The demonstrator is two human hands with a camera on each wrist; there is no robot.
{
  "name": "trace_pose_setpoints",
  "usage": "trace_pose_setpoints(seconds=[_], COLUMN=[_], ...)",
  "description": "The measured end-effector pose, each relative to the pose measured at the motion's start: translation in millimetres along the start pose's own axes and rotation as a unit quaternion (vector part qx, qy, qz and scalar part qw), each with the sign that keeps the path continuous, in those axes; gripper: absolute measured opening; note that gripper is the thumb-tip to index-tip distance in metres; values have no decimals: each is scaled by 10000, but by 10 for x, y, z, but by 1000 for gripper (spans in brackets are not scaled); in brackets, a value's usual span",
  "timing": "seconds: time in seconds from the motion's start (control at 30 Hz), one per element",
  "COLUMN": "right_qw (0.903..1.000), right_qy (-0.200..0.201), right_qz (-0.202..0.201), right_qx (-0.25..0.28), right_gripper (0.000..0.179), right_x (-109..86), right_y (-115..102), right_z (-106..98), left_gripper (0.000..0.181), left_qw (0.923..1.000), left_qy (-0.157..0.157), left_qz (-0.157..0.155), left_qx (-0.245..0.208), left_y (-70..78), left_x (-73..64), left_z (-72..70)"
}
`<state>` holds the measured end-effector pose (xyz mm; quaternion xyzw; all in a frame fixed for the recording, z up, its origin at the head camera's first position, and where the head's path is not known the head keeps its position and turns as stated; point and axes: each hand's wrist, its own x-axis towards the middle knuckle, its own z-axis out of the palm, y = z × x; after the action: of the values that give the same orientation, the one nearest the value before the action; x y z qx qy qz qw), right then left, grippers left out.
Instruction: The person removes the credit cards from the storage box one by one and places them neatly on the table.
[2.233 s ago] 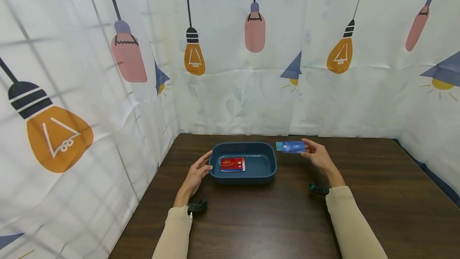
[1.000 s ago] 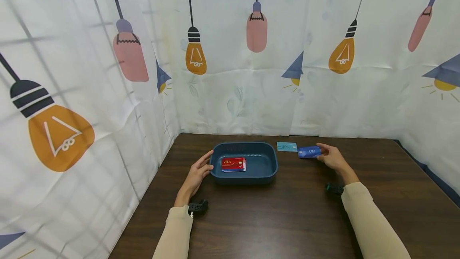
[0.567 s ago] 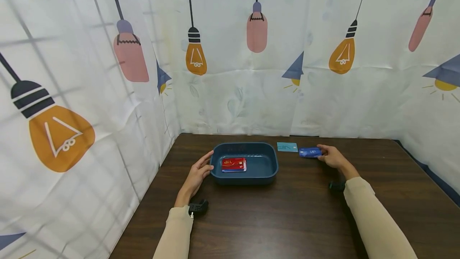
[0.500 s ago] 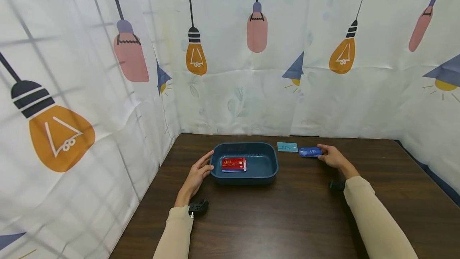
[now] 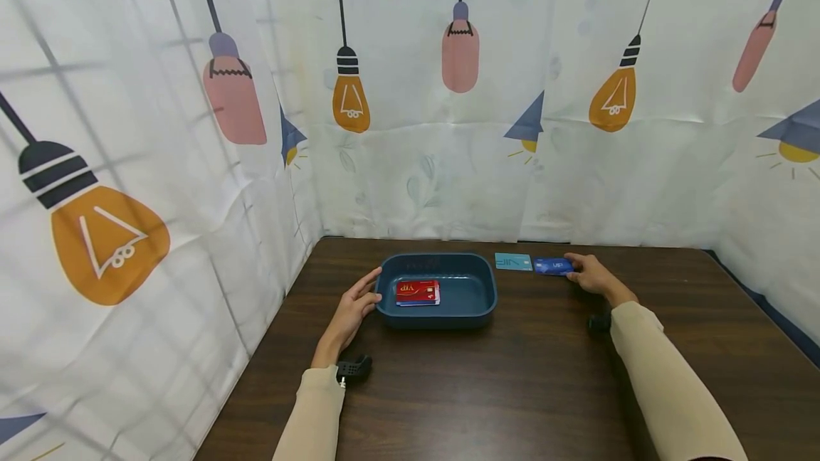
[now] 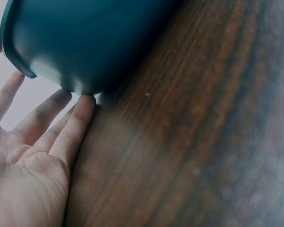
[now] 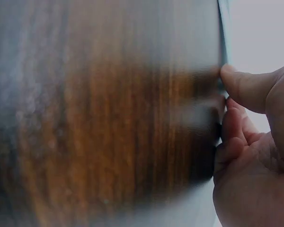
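A dark blue tray (image 5: pixel 461 297) sits on the table with a red VIP card (image 5: pixel 416 292) inside it, lying on at least one other card. My left hand (image 5: pixel 347 315) touches the tray's left end. In the left wrist view its mostly straight fingertips rest against the tray's wall (image 6: pixel 85 42). My right hand (image 5: pixel 592 277) pinches the right end of a blue VIP card (image 5: pixel 551 266), low at the table surface. Thumb and fingers nearly meet in the right wrist view, where the hand (image 7: pixel 255 132) hides most of the card. Just left of it lies a light teal card (image 5: pixel 513 262).
The brown wooden table (image 5: pixel 461 383) reaches back to a white curtain (image 5: pixel 410 183) with printed lamps. Another curtain side (image 5: pixel 128 333) runs along the left edge. Both wrists wear black bands (image 5: pixel 354 368).
My right hand has carried the blue card rightward off the teal card and down to the table. Lately it has shifted slightly backward, lining up beside the teal card. My left hand stays put.
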<state>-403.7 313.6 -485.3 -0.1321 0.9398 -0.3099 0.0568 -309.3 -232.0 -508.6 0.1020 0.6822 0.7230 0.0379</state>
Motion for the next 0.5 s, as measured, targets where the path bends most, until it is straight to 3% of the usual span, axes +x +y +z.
trace_pose_setpoints(seconds=[0.5], right_qw=[9998], right_qy=[-135], right_qz=[119], right_qx=[-49], right_gripper=[56], right_x=[73], right_y=[-4], right_z=[-8], left_gripper=[59], left_qw=[10000], left_qy=[5], left_qz=[-38], left_qx=[42], left_y=[22], left_x=[-9], left_z=[8])
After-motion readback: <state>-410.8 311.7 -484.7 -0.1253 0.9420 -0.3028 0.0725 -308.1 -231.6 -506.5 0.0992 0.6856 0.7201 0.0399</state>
